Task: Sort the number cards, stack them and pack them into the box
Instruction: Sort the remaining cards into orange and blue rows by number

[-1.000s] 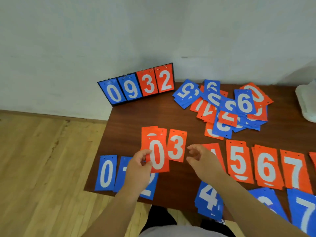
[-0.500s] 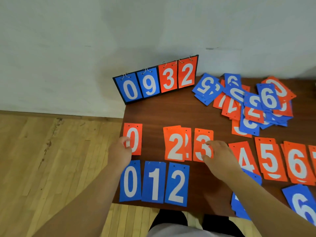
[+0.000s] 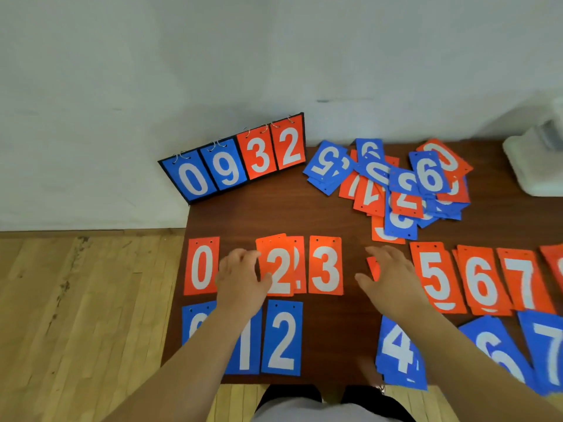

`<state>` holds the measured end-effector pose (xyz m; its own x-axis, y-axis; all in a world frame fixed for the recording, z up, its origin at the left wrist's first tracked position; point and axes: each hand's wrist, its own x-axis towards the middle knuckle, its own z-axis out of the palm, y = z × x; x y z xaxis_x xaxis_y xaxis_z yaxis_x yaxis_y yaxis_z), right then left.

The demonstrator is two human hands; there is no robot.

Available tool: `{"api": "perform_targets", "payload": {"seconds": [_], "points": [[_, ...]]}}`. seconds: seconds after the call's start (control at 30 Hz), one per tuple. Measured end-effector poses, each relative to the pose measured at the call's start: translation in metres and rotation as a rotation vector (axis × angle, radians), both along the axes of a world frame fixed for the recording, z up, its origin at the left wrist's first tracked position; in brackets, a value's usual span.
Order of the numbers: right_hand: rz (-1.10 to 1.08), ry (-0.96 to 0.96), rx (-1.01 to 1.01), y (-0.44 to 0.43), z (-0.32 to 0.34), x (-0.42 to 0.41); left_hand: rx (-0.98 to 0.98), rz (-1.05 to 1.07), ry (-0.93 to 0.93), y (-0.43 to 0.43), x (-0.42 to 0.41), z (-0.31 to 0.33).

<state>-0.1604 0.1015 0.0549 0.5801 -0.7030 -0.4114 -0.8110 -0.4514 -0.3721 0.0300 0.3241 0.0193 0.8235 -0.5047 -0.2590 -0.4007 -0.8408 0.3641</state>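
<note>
Plain indoor rm: white wall (image 3: 122, 71), wood floor (image 3: 76, 315), brown table (image 3: 335, 220).

orange and blue number cards (image 3: 325, 265) with white digits, dark reddish-brown table (image 3: 243, 217), pale wooden floor (image 3: 76, 315)

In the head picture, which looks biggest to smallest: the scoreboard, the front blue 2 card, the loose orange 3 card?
1. scoreboard
2. blue 2 card
3. orange 3 card
The blue card may only look bigger because it lies nearer the camera; the two could really match.
</note>
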Motion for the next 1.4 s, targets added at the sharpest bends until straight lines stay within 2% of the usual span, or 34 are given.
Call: {"api": "perform_targets", "payload": {"seconds": [0.3,0.57,0.77,0.93,1.07,1.23,1.4], "points": [[-0.08,-0.091,-0.031,-0.097,0.013,-0.09,0.023,-0.087,0.007,-0.108,-0.079,0.027],[-0.129,-0.115,0.024,-0.172,0.016,-0.128,0.079,-0.044,0.009,-0.174,-0.12,0.033],[-0.169,-0.076,0.036,-0.216,0.001,-0.094,0.061,-0.024,0.025,-0.228,-0.091,0.021],[-0.261,-0.168,0.108,-0.269,-0.026,-0.036,0.037,-0.01,0.033,-0.292,-0.055,-0.005],[-0.297,-0.089,0.001,-0.306,-0.052,0.018,0.0,0.021,0.062,-0.329,-0.046,-0.035],[-0.317,0.037,-0.086,-0.316,-0.087,0.04,0.027,-0.013,-0.001,-0.34,-0.053,-0.06],[-0.4,-0.037,-0.058,-0.318,-0.092,0.038,-0.006,0.017,-0.033,-0.34,-0.055,-0.06]]}}
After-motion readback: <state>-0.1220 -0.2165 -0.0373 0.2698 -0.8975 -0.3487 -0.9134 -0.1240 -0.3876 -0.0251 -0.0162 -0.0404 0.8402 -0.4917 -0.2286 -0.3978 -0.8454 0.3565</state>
